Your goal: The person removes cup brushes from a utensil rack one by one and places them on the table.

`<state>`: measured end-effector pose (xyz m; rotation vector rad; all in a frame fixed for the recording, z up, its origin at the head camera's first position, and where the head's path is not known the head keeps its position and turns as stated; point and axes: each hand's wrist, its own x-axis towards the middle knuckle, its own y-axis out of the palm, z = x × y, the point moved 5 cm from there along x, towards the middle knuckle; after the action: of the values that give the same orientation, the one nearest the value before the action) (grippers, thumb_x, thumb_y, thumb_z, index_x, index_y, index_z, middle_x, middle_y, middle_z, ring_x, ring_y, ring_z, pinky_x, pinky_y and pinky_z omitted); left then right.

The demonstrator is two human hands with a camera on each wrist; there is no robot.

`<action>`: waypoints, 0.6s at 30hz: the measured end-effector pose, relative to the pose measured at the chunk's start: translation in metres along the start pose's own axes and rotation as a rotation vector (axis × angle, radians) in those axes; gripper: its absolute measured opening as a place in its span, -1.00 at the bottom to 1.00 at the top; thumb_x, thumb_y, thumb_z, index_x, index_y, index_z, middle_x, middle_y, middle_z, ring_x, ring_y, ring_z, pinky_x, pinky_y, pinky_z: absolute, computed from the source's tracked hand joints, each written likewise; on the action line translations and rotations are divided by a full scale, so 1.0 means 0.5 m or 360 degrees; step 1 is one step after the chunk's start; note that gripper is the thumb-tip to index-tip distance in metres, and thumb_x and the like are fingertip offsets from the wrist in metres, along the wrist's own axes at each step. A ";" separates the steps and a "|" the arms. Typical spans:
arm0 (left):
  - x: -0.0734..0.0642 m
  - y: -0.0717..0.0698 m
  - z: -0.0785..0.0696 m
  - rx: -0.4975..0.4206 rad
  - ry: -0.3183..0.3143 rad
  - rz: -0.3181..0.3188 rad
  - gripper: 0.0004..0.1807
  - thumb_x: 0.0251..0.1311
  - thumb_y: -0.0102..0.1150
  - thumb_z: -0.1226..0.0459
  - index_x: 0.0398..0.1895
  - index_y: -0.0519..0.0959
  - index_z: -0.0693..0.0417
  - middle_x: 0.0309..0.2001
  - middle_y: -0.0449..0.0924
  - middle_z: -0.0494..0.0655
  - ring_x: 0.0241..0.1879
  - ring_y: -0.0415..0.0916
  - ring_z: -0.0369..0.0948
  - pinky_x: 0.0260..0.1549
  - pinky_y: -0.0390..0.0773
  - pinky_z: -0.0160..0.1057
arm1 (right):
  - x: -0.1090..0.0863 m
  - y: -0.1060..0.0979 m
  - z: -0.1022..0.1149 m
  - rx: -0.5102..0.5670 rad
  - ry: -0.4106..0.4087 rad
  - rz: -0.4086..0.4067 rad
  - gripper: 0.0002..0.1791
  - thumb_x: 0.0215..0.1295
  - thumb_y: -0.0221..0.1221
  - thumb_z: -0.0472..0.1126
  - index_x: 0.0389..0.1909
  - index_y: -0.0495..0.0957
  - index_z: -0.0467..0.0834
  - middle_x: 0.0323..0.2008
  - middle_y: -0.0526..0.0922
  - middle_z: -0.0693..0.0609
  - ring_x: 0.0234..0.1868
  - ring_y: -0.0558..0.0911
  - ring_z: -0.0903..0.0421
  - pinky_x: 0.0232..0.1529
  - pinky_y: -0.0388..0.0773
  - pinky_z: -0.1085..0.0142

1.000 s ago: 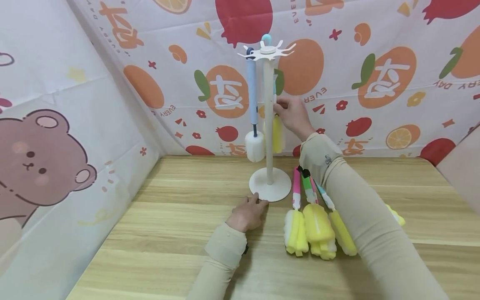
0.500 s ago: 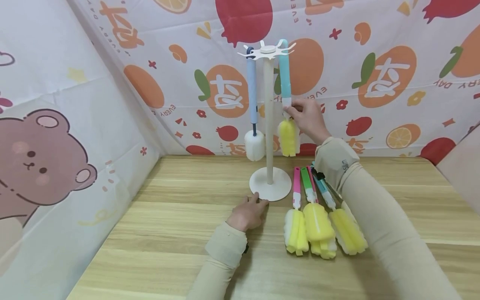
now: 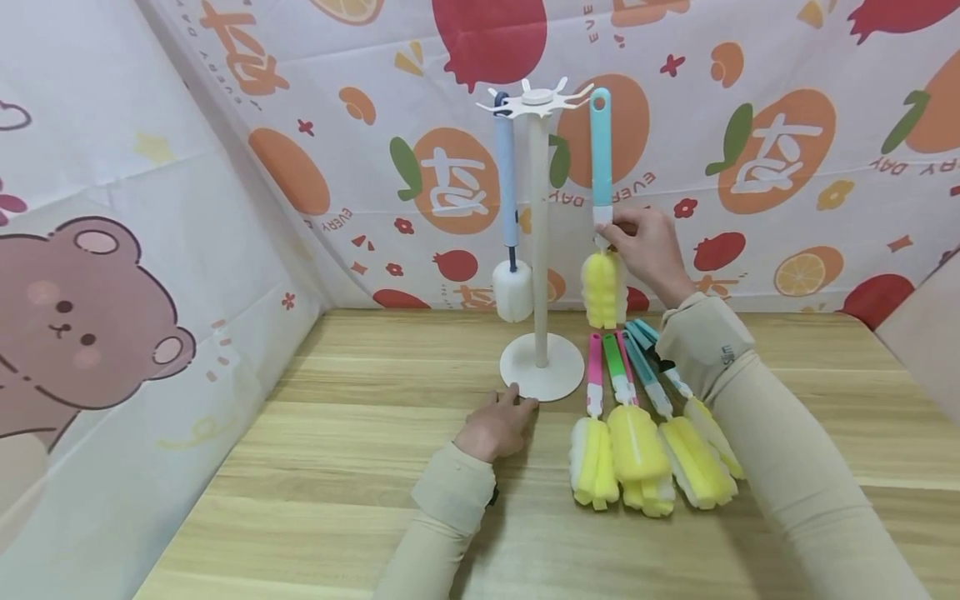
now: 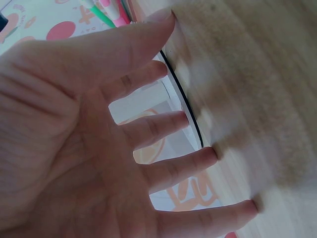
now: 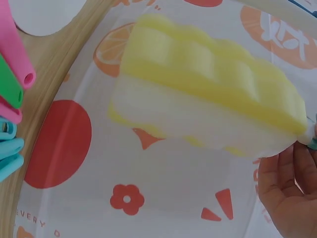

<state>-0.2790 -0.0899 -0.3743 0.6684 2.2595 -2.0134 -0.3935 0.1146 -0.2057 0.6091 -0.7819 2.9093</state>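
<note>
My right hand [image 3: 647, 250] pinches a sponge bottle brush [image 3: 602, 150] by the white neck under its turquoise handle. The brush hangs upright, its yellow-and-white sponge head [image 5: 208, 89] pointing down, just right of the white rack [image 3: 540, 242]. Its handle hole stands close beside the rack's hooks [image 3: 536, 102]. Down at the table, my left hand [image 3: 495, 423] has its fingers spread, fingertips at the front rim of the round base [image 3: 517, 375]. In the left wrist view, the fingers [image 4: 158, 130] reach to the base edge and the wood. A blue-handled brush [image 3: 506, 183] with a white head hangs on the rack's left side.
Several sponge brushes lie on the wooden table [image 3: 360, 467] right of the base: a pink-handled one [image 3: 595, 375], a green-handled one [image 3: 615, 358] and turquoise ones [image 3: 647, 371]. A fruit-print cloth [image 3: 360, 192] stands behind, and a bear-print cloth [image 3: 97, 333] on the left.
My right hand has carried the turquoise brush from behind the rack's pole out to the right, clear of the hooks. The left hand has stayed at the base.
</note>
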 end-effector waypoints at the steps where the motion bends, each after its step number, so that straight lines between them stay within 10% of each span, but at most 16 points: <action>1: 0.000 0.000 0.000 0.0003 -0.0002 0.0001 -0.39 0.35 0.22 0.36 0.46 0.40 -0.12 0.53 0.14 0.08 0.37 0.24 0.17 -0.03 0.55 0.33 | -0.002 -0.003 -0.002 -0.0007 0.0001 -0.0006 -0.66 0.49 0.19 -0.19 0.10 0.63 -0.35 -0.01 0.65 -0.24 -0.12 0.57 -0.10 0.09 0.59 0.11; 18: 0.004 0.002 0.000 0.0026 0.0012 -0.0015 -0.41 0.37 0.21 0.33 0.45 0.40 -0.14 0.52 0.15 0.09 0.34 0.27 0.18 -0.05 0.56 0.32 | -0.049 -0.050 -0.048 -0.0009 0.0065 -0.0076 -0.62 0.47 0.21 -0.17 0.11 0.63 -0.38 -0.08 0.68 -0.32 -0.20 0.65 -0.07 0.00 0.65 0.21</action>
<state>-0.2805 -0.0892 -0.3760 0.6692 2.2569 -2.0390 -0.3754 0.1493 -0.2227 0.5580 -0.7599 2.8654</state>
